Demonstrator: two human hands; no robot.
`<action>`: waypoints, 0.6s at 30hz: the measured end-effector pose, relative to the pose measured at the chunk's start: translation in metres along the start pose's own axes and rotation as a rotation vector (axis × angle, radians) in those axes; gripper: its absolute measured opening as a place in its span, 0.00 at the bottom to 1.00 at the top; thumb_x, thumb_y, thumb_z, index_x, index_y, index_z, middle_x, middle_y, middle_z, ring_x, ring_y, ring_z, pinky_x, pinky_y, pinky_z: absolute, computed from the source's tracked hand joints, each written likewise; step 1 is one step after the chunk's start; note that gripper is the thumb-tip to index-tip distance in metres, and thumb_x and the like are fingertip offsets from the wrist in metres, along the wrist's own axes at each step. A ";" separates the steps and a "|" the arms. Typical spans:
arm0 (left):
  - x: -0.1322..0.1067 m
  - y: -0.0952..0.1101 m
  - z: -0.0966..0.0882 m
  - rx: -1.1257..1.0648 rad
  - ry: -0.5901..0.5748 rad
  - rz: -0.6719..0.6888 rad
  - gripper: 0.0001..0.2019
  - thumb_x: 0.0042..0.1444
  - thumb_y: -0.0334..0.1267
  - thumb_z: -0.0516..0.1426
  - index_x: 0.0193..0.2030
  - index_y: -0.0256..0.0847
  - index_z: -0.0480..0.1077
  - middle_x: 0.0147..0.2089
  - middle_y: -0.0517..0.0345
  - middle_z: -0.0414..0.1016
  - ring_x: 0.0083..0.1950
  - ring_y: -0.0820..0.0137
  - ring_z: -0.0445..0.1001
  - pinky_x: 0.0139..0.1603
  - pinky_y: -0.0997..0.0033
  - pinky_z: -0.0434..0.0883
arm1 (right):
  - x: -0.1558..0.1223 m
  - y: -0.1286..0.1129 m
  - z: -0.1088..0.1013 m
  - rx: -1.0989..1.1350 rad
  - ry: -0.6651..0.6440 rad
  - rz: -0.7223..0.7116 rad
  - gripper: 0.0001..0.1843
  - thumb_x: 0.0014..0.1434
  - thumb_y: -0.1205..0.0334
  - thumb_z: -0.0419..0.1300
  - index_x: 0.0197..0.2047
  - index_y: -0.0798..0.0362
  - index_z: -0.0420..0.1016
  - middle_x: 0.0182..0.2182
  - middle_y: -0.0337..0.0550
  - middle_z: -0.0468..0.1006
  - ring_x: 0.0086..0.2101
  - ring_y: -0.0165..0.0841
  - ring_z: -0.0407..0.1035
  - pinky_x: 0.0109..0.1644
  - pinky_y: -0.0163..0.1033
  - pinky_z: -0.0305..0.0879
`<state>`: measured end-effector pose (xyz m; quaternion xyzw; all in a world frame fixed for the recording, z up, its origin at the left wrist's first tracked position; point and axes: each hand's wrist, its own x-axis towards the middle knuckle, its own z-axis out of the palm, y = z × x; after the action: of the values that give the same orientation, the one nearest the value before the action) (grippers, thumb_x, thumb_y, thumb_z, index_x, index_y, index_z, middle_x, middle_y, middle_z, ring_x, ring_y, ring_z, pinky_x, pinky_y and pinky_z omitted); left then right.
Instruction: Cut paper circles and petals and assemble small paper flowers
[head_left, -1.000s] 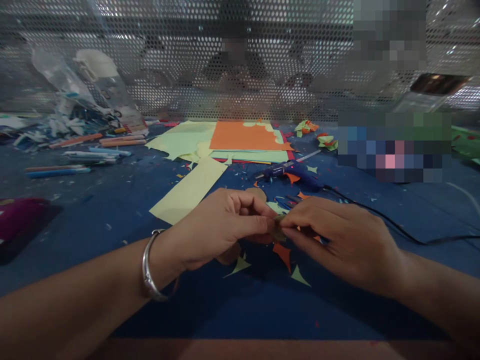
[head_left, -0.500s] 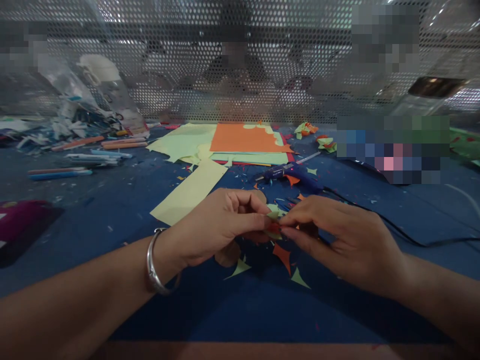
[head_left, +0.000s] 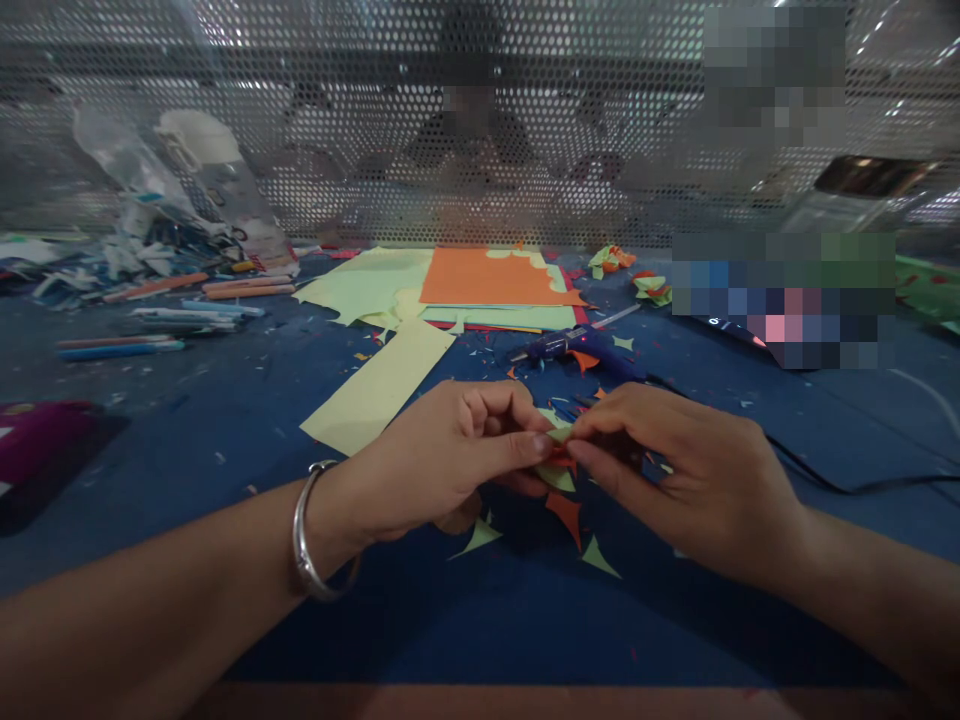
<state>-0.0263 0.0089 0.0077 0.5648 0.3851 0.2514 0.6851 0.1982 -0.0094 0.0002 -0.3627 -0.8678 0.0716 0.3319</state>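
Bottle (head_left: 238, 205) seen upper left, contents unclear. Green-and-orange paper piece (head_left: 558, 480) pinched near centre by left hand (head_left: 450, 450) and right hand (head_left: 694, 485), fingertips nearly closed; more green exposed than earlier.

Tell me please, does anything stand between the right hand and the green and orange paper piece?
Nothing visible does: the right hand has its fingertips at the edge of the paper piece, which the left hand pinches.
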 end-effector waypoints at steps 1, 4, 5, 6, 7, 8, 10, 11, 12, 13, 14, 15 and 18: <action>-0.001 0.000 0.000 0.021 0.007 0.002 0.08 0.65 0.41 0.62 0.37 0.41 0.68 0.34 0.62 0.77 0.36 0.77 0.77 0.42 0.76 0.73 | 0.000 0.000 0.001 0.009 0.000 0.007 0.04 0.67 0.65 0.60 0.40 0.53 0.76 0.30 0.40 0.78 0.28 0.29 0.71 0.32 0.35 0.66; -0.001 -0.001 0.001 0.061 0.032 0.022 0.07 0.65 0.40 0.62 0.38 0.41 0.70 0.35 0.61 0.78 0.36 0.77 0.78 0.41 0.77 0.73 | 0.000 0.000 0.002 0.038 -0.014 0.029 0.03 0.67 0.65 0.61 0.39 0.53 0.76 0.30 0.39 0.78 0.27 0.28 0.71 0.31 0.34 0.66; -0.001 -0.001 0.001 0.067 0.034 0.031 0.06 0.64 0.39 0.62 0.38 0.41 0.70 0.35 0.61 0.78 0.36 0.77 0.78 0.41 0.77 0.73 | 0.000 0.000 0.002 0.045 -0.022 0.036 0.04 0.67 0.65 0.61 0.38 0.53 0.76 0.30 0.39 0.77 0.27 0.28 0.71 0.31 0.34 0.66; 0.000 -0.001 0.002 0.069 0.032 0.041 0.06 0.64 0.38 0.62 0.38 0.40 0.70 0.35 0.61 0.79 0.37 0.76 0.79 0.41 0.77 0.73 | 0.000 0.000 0.002 0.051 -0.028 0.040 0.04 0.66 0.65 0.61 0.38 0.52 0.76 0.29 0.38 0.77 0.26 0.27 0.70 0.31 0.34 0.66; 0.000 -0.001 0.002 0.070 0.032 0.051 0.06 0.64 0.37 0.61 0.38 0.40 0.70 0.35 0.60 0.79 0.37 0.76 0.79 0.41 0.77 0.74 | 0.000 0.000 0.002 0.056 -0.034 0.042 0.05 0.66 0.65 0.61 0.37 0.52 0.76 0.29 0.38 0.77 0.26 0.27 0.70 0.31 0.33 0.66; 0.001 -0.001 0.002 0.069 0.031 0.056 0.06 0.64 0.37 0.61 0.38 0.40 0.70 0.35 0.60 0.79 0.36 0.76 0.80 0.40 0.77 0.74 | 0.000 0.000 0.002 0.057 -0.037 0.042 0.05 0.66 0.65 0.61 0.37 0.52 0.76 0.28 0.38 0.76 0.26 0.27 0.70 0.31 0.33 0.66; 0.002 -0.002 0.003 0.060 0.037 0.057 0.05 0.64 0.37 0.61 0.38 0.40 0.70 0.34 0.61 0.79 0.35 0.76 0.80 0.38 0.78 0.74 | 0.000 0.001 0.003 0.059 -0.032 0.032 0.05 0.66 0.65 0.61 0.37 0.52 0.76 0.28 0.37 0.76 0.26 0.27 0.69 0.31 0.33 0.65; 0.002 -0.002 0.003 0.051 0.045 0.053 0.05 0.64 0.38 0.62 0.39 0.40 0.70 0.35 0.61 0.79 0.35 0.76 0.80 0.38 0.78 0.74 | 0.000 0.001 0.003 0.058 -0.029 0.030 0.05 0.66 0.65 0.61 0.37 0.52 0.76 0.28 0.37 0.76 0.26 0.27 0.69 0.31 0.34 0.65; 0.003 -0.002 0.003 0.041 0.051 0.044 0.06 0.64 0.39 0.62 0.40 0.40 0.71 0.35 0.60 0.79 0.35 0.76 0.80 0.38 0.78 0.74 | 0.000 0.002 0.003 0.059 -0.029 0.029 0.05 0.66 0.65 0.61 0.36 0.52 0.76 0.28 0.37 0.76 0.26 0.27 0.69 0.32 0.34 0.65; 0.003 -0.002 0.003 0.029 0.055 0.032 0.07 0.64 0.40 0.62 0.40 0.40 0.71 0.36 0.60 0.80 0.35 0.76 0.80 0.39 0.78 0.74 | 0.001 0.002 0.003 0.062 -0.032 0.033 0.05 0.66 0.65 0.61 0.36 0.52 0.76 0.28 0.37 0.76 0.26 0.27 0.69 0.32 0.34 0.65; 0.003 -0.001 0.003 0.014 0.056 0.018 0.07 0.64 0.41 0.62 0.41 0.40 0.71 0.37 0.59 0.80 0.35 0.76 0.80 0.39 0.78 0.74 | 0.001 0.003 0.004 0.068 -0.037 0.043 0.05 0.66 0.65 0.61 0.36 0.52 0.76 0.28 0.37 0.76 0.26 0.27 0.69 0.31 0.34 0.65; 0.002 -0.001 0.002 -0.005 0.056 0.006 0.08 0.64 0.42 0.62 0.40 0.39 0.72 0.37 0.59 0.80 0.36 0.76 0.80 0.39 0.78 0.75 | 0.001 0.003 0.003 0.075 -0.044 0.059 0.05 0.66 0.64 0.61 0.36 0.52 0.76 0.28 0.37 0.76 0.26 0.27 0.69 0.31 0.34 0.65; 0.001 0.000 0.002 -0.067 0.039 -0.033 0.08 0.62 0.40 0.64 0.38 0.38 0.72 0.36 0.59 0.78 0.36 0.77 0.79 0.40 0.79 0.74 | 0.002 0.003 0.003 0.085 -0.046 0.098 0.05 0.66 0.64 0.60 0.36 0.51 0.76 0.28 0.36 0.76 0.26 0.28 0.69 0.31 0.34 0.65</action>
<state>-0.0235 0.0085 0.0075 0.5304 0.3989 0.2639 0.7000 0.1974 -0.0059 -0.0020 -0.3884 -0.8527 0.1329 0.3232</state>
